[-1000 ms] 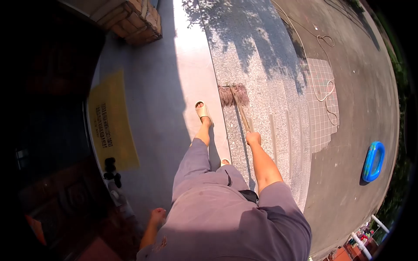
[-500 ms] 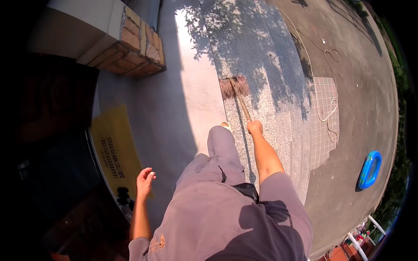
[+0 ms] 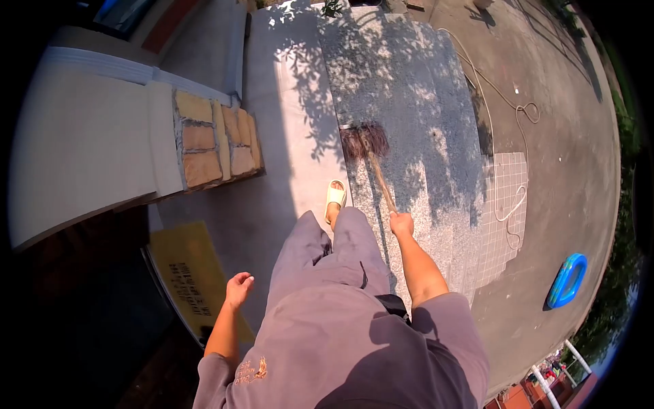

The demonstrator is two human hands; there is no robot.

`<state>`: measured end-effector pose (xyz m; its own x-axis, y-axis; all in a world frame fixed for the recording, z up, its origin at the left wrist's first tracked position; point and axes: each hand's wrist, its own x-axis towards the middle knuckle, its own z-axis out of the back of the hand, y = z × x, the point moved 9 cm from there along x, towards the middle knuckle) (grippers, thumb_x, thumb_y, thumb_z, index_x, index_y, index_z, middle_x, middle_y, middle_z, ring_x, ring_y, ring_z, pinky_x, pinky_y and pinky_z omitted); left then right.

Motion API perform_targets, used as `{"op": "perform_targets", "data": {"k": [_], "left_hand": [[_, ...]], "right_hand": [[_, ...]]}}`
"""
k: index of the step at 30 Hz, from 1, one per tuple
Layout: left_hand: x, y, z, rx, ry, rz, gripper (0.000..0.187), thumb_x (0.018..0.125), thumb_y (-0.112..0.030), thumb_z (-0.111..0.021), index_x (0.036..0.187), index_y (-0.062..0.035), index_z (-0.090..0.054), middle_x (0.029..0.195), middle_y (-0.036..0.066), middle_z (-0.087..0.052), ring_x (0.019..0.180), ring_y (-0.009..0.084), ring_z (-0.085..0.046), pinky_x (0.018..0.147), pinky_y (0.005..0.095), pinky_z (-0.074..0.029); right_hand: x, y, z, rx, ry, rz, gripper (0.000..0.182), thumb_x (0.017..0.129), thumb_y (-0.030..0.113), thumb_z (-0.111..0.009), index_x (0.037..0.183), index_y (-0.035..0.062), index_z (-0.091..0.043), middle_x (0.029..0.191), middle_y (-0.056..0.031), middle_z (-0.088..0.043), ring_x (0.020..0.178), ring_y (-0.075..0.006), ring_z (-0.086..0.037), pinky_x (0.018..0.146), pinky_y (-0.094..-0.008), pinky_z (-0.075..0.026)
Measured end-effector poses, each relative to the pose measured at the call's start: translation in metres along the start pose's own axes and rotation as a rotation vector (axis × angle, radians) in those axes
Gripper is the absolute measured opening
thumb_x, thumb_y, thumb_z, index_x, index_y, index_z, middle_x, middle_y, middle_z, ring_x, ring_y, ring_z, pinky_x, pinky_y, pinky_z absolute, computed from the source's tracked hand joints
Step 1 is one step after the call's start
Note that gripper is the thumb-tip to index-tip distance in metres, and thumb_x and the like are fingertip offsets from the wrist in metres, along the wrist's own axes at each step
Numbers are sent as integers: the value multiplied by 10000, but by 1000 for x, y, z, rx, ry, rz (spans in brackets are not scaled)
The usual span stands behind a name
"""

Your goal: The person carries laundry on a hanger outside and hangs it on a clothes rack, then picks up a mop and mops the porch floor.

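My right hand [image 3: 402,223] is closed round the wooden handle of a broom [image 3: 381,178]. Its dark reddish-brown bristle head [image 3: 364,140] rests on the grey speckled stone paving, beside the edge of the smooth pale floor. My left hand [image 3: 238,290] hangs at my side with nothing in it, its fingers loosely bent and apart from the thumb. Below that hand lies a yellow mat [image 3: 187,273] with dark printed characters. One foot in a pale slipper [image 3: 336,193] stands forward on the pale floor.
A brick-faced pillar base [image 3: 218,140] juts out on the left. To the right, a hose [image 3: 487,112] runs over concrete and a patch of white-lined tiles [image 3: 501,252]. Farther right sits a blue inflatable pool [image 3: 567,281]. Tree shadows fall across the paving.
I have stepped forward, and a slippered foot now shows ahead of me. The pillar fills more of the left side. My right hand still grips the broom; my left hand stays empty.
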<state>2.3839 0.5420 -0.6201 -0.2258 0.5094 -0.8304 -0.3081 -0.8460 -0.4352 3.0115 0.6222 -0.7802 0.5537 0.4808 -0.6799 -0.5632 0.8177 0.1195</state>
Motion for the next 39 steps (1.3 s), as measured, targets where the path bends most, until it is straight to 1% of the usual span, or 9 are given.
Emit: {"op": "perform_targets", "data": {"k": [7,16,20,23,25,26,28,33,39], "left_hand": [[114,-169,3,17,19,-25,217,858,-142,-666,1009,8,-622,816,31,-634,674,118,-586,643,259,-496],[314,-331,-21,44,143,191,112,880,-115,-632,919,-12,-609,773,7,-611,668,107,-575,615,252,-475],[347,-411,-2,-187,21,279,161,866,-103,-659,983,1,-621,810,24,-622,702,117,-595,651,259,-502],[356,-416,9,-270,-25,375,135,876,-85,-641,965,13,-620,812,24,-618,711,113,-594,679,271,-532],[356,-415,15,-259,-44,408,118,881,-88,-637,950,7,-621,806,23,-617,701,112,-588,668,269,-528],[358,-415,24,-246,-55,420,104,887,-91,-632,935,1,-622,801,22,-616,690,111,-583,658,267,-524],[360,-428,24,-308,-73,462,84,896,-103,-628,901,-19,-623,779,15,-611,648,102,-564,628,249,-504],[369,-455,13,-119,170,543,80,908,-145,-622,898,-65,-624,771,0,-624,622,89,-566,543,219,-419],[434,-519,23,-80,165,378,123,898,-233,-647,933,-122,-606,805,-2,-650,681,117,-627,551,239,-401]], "right_hand": [[80,150,67,-39,64,-46,370,863,399,-581,906,60,-723,964,-197,-682,936,-386,-642,822,-456,-493],[287,359,83,173,37,-1,416,839,439,-594,861,41,-715,789,-226,-669,788,-392,-657,714,-462,-500],[421,578,110,76,-95,250,472,885,414,-576,712,-17,-660,538,-155,-587,459,-248,-550,496,-383,-439],[559,769,158,-65,-36,337,329,934,322,-523,957,28,-669,721,-104,-646,589,-240,-583,529,-360,-435],[686,804,113,-123,-289,801,288,914,258,-552,1071,27,-622,749,-62,-634,601,-200,-585,536,-328,-458],[700,796,102,353,-165,801,271,905,239,-565,1057,22,-620,753,-53,-628,600,-183,-575,535,-320,-462],[646,793,129,620,-51,590,267,909,271,-574,933,10,-625,727,-48,-622,615,-168,-570,547,-319,-446],[492,715,185,218,-77,-13,399,917,383,-596,805,11,-683,629,-134,-625,558,-200,-568,523,-353,-424],[352,555,154,345,80,-25,297,916,340,-578,905,60,-674,804,-148,-667,737,-190,-637,569,-340,-486]]}}
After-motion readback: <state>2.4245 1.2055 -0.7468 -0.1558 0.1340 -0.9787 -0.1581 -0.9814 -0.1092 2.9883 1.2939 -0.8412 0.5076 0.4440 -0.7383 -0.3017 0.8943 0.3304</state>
